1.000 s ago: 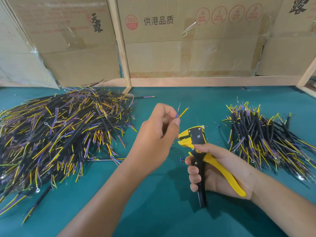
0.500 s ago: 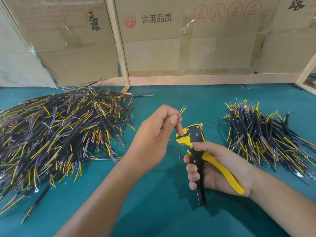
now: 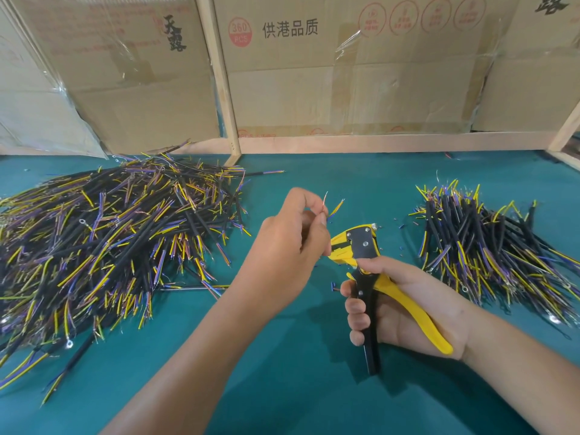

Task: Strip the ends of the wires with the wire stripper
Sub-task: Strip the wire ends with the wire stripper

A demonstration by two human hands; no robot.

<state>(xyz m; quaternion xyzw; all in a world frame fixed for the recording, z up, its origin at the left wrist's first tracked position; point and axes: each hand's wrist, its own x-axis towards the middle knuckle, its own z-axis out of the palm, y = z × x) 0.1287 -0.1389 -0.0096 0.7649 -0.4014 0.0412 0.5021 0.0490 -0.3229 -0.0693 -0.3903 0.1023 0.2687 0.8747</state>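
Nearest me, my right hand wraps the handles of the wire stripper, whose head points up and away, just beside my left hand. The left hand pinches a wire whose thin ends stick up above the fingertips; one shows bare copper, so I judge one conductor stripped and others waiting. Beyond the right hand lies the smaller pile, probably finished; beyond the left hand the large pile suggests most work remains. Open green table runs ahead to the wooden frame.
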